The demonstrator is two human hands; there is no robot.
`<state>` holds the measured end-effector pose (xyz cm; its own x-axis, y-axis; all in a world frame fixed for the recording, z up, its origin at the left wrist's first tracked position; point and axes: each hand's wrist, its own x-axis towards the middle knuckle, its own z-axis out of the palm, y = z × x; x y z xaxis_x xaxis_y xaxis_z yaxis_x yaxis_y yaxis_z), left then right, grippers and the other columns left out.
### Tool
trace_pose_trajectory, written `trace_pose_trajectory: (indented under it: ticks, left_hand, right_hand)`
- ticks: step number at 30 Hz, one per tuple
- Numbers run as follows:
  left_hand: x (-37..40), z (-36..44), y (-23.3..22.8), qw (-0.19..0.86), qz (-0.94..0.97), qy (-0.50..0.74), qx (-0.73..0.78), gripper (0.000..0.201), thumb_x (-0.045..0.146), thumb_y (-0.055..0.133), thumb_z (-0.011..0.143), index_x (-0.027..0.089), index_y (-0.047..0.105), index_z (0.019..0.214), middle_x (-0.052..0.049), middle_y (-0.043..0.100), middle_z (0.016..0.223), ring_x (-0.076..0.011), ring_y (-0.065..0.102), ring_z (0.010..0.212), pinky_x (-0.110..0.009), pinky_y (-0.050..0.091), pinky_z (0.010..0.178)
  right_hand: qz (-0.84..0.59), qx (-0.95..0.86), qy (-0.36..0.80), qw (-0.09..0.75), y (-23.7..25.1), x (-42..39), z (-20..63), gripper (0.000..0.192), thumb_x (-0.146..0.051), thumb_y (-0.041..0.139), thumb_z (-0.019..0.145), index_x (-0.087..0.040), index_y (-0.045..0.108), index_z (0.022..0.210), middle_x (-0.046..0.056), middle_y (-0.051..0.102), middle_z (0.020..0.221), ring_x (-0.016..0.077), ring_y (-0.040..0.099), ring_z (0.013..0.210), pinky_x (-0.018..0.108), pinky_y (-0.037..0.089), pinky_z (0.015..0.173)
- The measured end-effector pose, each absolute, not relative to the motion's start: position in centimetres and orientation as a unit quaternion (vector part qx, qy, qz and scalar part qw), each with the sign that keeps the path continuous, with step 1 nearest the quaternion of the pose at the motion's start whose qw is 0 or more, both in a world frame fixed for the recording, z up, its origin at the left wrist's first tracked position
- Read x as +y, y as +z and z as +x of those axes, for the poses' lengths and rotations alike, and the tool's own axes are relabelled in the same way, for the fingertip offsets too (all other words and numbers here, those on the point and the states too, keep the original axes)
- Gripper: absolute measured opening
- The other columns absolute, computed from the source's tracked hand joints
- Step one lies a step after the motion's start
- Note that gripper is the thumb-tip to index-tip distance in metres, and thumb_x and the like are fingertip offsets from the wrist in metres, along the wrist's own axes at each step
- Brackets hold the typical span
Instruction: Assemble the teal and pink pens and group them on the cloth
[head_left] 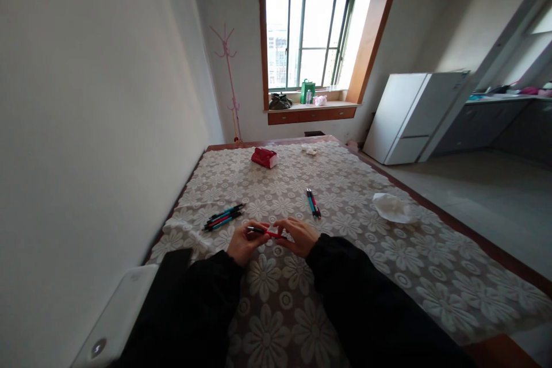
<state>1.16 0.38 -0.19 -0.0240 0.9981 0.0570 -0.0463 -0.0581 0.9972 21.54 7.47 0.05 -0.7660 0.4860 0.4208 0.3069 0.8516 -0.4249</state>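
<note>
Over a table covered with a white flower-lace cloth (345,253), my left hand (245,243) and my right hand (297,236) both grip one red pen (269,233), each at one end, its dark tip toward the left hand. The pen lies level just above the cloth. A small bunch of teal, red and black pens (223,217) lies to the left, beyond my left hand. Two more pens (313,203), one teal and one red, lie side by side beyond my right hand.
A red and white box (264,157) sits at the table's far end, with a small white scrap (309,150) to its right. A crumpled white tissue (393,208) lies at the right. A wall runs along the table's left edge. A white device (118,322) rests at the near left corner.
</note>
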Motion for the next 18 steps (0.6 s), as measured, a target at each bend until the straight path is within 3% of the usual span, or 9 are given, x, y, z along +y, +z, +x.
trace_pose_trajectory:
  ticks: [4,7,9,14,18]
  left_hand:
    - [0.4,0.9,-0.5,0.429,0.54,0.51,0.515,0.029,0.036,0.076,0.069,0.016,0.065,0.086,-0.007,0.071,0.095,-0.017,0.067,0.075,-0.03,0.055,0.067]
    - [0.4,0.5,-0.6,0.297,0.614,0.46,0.568,0.018,0.034,0.07,0.075,0.019,0.066,0.085,-0.004,0.069,0.084,-0.0163,0.064,0.076,-0.027,0.051,0.064]
    - [0.4,0.2,-0.7,0.228,0.662,0.426,0.573,0.013,0.03,0.068,0.077,0.019,0.066,0.084,-0.003,0.067,0.083,-0.015,0.062,0.073,-0.026,0.049,0.062]
    - [0.4,-0.2,-0.6,0.154,0.728,0.377,0.552,0.014,0.025,0.065,0.08,0.02,0.062,0.093,-0.002,0.065,0.084,-0.0135,0.058,0.068,-0.027,0.048,0.064]
    - [0.3,-0.3,-0.2,0.122,0.762,0.329,0.545,0.01,0.025,0.057,0.086,0.021,0.062,0.093,-0.005,0.065,0.089,-0.0167,0.059,0.077,-0.03,0.049,0.072]
  right_hand:
    - [-0.232,-0.926,0.132,0.266,0.3,7.4,21.7,0.01,-0.021,0.05,0.09,-0.019,0.059,0.096,0.006,0.066,0.088,0.0193,0.057,0.083,0.031,0.042,0.077]
    - [-0.249,-0.927,0.113,0.255,0.6,7.5,22.0,0.019,-0.017,0.041,0.093,-0.018,0.059,0.095,0.006,0.067,0.088,0.0192,0.058,0.084,0.031,0.04,0.078]
    - [-0.256,-0.934,0.116,0.219,0.6,7.6,22.1,0.017,-0.023,0.043,0.094,-0.019,0.059,0.096,0.006,0.067,0.089,0.019,0.059,0.083,0.03,0.039,0.076]
    - [-0.288,-0.943,0.121,0.118,0.4,7.6,21.9,0.022,-0.035,0.046,0.095,-0.02,0.061,0.09,0.004,0.067,0.079,0.0161,0.059,0.071,0.025,0.031,0.061]
    - [-0.314,-0.938,0.115,0.097,0.3,7.4,21.9,0.024,-0.034,0.044,0.095,-0.02,0.061,0.086,0.003,0.065,0.072,0.0148,0.056,0.063,0.026,0.026,0.056]
